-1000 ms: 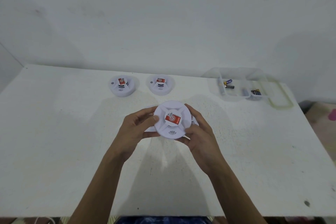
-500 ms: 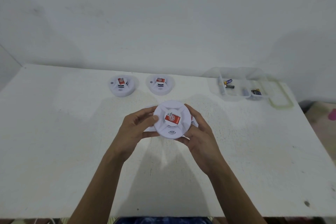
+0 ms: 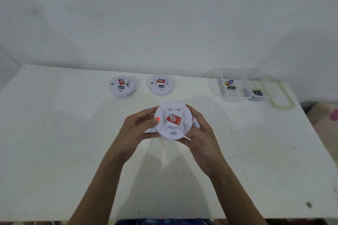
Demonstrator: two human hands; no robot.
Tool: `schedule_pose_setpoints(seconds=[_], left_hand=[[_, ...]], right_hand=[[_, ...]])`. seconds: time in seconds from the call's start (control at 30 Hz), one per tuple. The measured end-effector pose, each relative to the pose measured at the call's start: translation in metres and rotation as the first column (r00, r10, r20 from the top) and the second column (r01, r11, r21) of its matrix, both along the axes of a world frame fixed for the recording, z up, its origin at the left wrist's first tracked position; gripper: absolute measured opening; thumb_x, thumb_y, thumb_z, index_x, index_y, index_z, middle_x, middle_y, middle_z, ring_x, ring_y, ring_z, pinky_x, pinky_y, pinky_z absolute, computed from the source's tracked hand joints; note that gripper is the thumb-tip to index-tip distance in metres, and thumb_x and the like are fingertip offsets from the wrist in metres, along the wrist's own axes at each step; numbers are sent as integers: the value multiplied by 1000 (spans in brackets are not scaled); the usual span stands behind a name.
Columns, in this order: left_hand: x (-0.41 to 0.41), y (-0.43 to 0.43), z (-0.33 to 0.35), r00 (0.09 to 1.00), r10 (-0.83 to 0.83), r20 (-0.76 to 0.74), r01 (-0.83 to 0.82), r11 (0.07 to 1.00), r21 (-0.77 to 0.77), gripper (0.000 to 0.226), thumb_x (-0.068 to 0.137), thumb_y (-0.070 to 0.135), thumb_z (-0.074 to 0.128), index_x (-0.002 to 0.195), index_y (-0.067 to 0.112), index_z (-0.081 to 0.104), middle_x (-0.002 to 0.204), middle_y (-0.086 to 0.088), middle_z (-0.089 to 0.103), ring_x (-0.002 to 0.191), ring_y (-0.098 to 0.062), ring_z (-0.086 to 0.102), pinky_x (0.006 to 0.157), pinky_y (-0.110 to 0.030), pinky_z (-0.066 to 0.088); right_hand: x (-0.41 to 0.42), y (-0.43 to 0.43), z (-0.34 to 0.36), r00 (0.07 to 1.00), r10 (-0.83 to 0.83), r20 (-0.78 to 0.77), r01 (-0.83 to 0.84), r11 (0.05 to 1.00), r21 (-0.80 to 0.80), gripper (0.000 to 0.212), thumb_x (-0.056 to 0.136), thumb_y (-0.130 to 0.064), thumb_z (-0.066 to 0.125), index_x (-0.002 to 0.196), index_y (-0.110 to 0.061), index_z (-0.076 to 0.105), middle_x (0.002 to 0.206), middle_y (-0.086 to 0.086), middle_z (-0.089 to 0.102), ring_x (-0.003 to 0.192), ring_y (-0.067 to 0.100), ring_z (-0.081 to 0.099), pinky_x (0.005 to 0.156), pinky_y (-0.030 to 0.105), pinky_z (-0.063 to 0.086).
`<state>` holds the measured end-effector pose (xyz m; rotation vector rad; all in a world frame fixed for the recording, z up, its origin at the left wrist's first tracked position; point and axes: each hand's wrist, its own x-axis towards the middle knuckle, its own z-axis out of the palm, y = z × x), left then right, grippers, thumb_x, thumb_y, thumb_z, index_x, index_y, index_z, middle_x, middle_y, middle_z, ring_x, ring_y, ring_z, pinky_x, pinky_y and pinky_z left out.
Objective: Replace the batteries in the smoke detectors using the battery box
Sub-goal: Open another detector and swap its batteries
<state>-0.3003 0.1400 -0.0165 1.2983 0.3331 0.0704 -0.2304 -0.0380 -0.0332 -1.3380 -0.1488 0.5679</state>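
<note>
Both forearms are bare from the lower frame edge up to the hands, with no sleeves, watch, rings or gloves visible. The left hand and right hand are slim with long fingers. Below the forearms, a strip of blue patterned clothing shows.

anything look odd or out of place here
One thing: a red light glows on the round white smoke detector held in both hands, by the left hand's thumb. The two detectors on the table show none.
</note>
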Motion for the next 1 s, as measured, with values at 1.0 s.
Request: schedule_pose_setpoints(seconds=[1.0], left_hand=[[1,-3,3,999,-30,33,30,999,13,34,92,3,51,107,27,70,112,1,70,102,-22,67,74,-32,57]], right_hand=[[3,3,-6,998,-21,-56,21,1000,2,83,53,-63,80,121,-22,54,114,-1,65,100,18,68,72,28,57]])
